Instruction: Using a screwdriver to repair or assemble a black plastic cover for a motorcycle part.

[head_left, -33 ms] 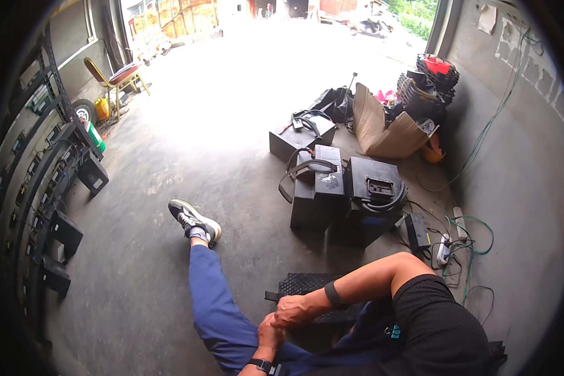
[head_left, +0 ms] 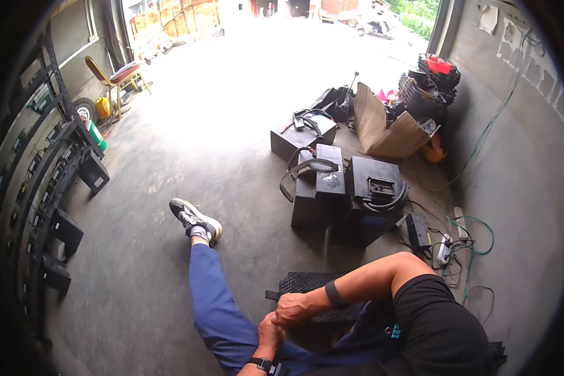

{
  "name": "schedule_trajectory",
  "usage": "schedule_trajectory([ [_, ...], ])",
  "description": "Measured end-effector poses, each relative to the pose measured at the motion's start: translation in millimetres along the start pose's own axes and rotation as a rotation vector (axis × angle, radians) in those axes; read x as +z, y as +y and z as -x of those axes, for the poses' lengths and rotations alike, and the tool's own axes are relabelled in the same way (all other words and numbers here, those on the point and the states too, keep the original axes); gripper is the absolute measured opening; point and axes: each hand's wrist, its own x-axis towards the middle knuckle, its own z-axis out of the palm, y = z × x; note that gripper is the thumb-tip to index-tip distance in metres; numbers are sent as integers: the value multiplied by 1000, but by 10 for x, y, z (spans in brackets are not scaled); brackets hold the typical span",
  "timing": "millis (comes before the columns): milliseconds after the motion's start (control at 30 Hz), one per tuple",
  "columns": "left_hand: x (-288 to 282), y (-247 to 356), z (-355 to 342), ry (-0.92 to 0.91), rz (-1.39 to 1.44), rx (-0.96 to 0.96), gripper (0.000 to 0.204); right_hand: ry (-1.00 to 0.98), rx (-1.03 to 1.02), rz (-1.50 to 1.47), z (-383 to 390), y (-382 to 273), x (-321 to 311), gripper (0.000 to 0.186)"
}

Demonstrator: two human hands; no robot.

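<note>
R hand (head_left: 292, 310) and L hand (head_left: 271, 333) were together, lower ctr of frame, fingers curled in and touching. Couldn't tell if anything small was pinched btwn them; the R hand's back and the angle hid it. Nearest thing was a black textured panel (head_left: 302, 282), lower ctr, just past the hands, w/ a short dark tab at its L end. The R forearm crossed in front of it, so part was hidden; couldn't confirm either hand touched it.

Step in hand, as a judgement: prob. close two-handed work or a brief hold, hands kept low btwn the legs in blue trousers (head_left: 216, 288). Next move prob. called for a steady L hand and a small pull or twist from the R, or else parting the hands to get at the panel; couldn't say which.

Elsewhere: two black boxes w/ cables, a L one (head_left: 310, 207) and a R one (head_left: 359, 178), stood close together R of ctr, a third black box (head_left: 285, 145) behind them. Black adapter (head_left: 418, 232) and white power strip (head_left: 444, 249) lay mid-right among loose cords, folded cardboard (head_left: 382, 131) upper right.
</note>
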Motion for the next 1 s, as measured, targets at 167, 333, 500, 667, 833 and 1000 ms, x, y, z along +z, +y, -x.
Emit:
schedule_trajectory([
  [167,-17,63,-33,14,1,72,16,221,-171,-61,95,-2,24,15],
  [333,-61,125,4,7,41,-107,12,21,-12,-19,43,-8,-68,15],
  [500,7,19,-23,23,21,81,12,141,-113,-50,63,5,32,16],
  [667,-3,73,-31,10,27,-90,14,-11,-12,35,57,47,-28,15],
  [833,42,-59,-11,32,52,90,15,190,-172,-42,67,27,124,16],
  [1000,-17,74,39,-6,-6,84,19,121,-82,35,56,-61,60,16],
])
